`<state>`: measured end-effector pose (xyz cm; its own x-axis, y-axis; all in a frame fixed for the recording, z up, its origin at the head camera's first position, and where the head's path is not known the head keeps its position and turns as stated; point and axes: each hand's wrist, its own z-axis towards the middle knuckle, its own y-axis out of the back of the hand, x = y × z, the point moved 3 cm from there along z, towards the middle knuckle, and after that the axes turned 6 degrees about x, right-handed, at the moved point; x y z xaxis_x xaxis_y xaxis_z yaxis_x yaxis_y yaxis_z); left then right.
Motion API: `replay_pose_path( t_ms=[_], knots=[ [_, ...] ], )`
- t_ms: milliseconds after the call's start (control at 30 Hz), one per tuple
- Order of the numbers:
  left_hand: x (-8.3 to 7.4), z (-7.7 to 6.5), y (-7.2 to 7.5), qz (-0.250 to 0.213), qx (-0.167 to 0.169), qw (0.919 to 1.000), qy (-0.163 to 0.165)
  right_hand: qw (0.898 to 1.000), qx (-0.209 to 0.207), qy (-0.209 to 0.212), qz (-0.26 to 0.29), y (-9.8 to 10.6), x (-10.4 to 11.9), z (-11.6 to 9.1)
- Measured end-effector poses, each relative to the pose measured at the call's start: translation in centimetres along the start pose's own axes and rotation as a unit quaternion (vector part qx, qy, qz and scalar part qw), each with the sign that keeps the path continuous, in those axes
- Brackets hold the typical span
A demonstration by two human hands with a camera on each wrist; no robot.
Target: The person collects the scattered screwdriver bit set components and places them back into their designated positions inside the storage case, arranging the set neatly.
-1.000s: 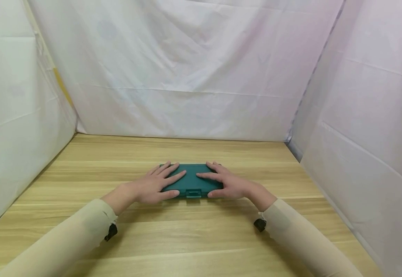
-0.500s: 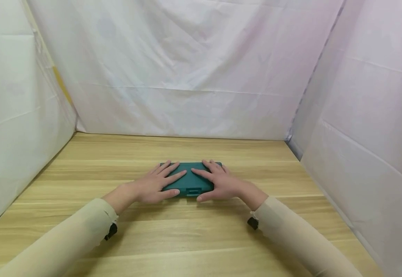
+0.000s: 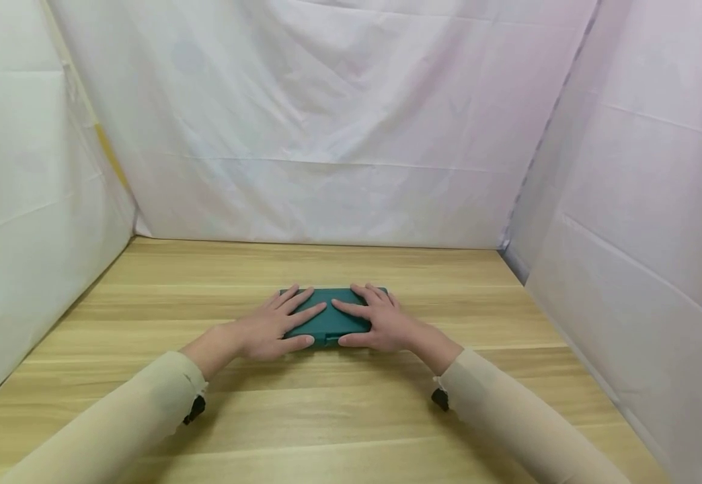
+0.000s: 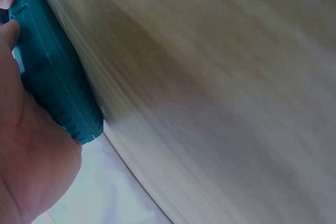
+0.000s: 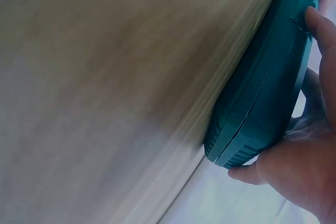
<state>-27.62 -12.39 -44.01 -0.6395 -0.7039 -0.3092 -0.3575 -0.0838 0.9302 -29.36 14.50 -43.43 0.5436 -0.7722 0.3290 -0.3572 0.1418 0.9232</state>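
Observation:
A teal plastic case [image 3: 327,319] lies flat on the wooden table, its lid down and its front latch partly covered by the right thumb. My left hand [image 3: 269,326] rests on the left part of the lid, fingers spread and straight, thumb at the front edge. Over the right part lies my right hand [image 3: 387,323], likewise spread, its thumb across the front by the latch. From the left wrist, the case's ribbed end [image 4: 79,124] shows beside the palm. In the right wrist view the seam and ribbed corner of the case [image 5: 257,93] stand out, with a fingertip at that end.
The light wood table [image 3: 339,417] spreads around the case. White cloth hangs behind it [image 3: 327,134] and along the left and right sides. Black wrist devices [image 3: 195,409] sit under both cream sleeves.
My right hand has slid left over the lid, and its thumb now covers part of the latch. The left hand and the case stay about where they were.

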Motion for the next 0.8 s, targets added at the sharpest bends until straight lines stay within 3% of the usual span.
replay_pose_path(
  t_ms=[333,800],
  knots=[
    [0.02,-0.07,-0.09,-0.007,0.001,1.0000,0.000,0.997,-0.014,-0.029,0.065,0.37,-0.14,0.68],
    [0.13,0.20,-0.27,-0.014,0.006,0.9999,0.003,0.996,-0.018,-0.032,0.086,0.52,-0.49,0.80]
  ],
)
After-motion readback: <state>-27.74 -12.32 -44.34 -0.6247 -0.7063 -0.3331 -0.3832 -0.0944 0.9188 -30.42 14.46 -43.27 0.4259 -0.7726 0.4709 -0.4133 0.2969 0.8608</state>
